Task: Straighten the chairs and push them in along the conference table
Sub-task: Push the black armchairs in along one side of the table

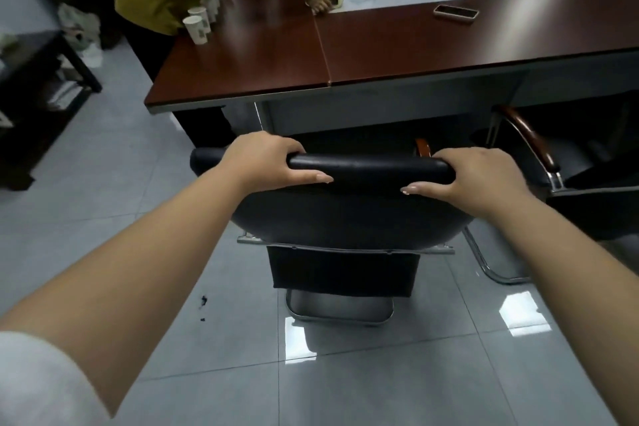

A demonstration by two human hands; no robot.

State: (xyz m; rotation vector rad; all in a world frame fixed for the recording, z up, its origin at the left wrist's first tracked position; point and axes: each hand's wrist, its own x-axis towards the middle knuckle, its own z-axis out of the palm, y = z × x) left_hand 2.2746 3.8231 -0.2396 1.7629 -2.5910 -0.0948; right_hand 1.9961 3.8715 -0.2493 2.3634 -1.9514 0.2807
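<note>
Both hands, left hand [268,159] and right hand [479,178], grasp the top of the black padded chair [345,214], facing the conference table [397,48].

Chair [332,214] seat hidden behind backrest; 2nd chair [587,183] cut off at right edge; far tabletop items blurred.

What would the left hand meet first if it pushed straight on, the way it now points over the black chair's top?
Probably the grey front panel under the reddish-brown wooden conference table. The left hand grips the black padded chair back, pointing tableward; depth is unclear.
</note>
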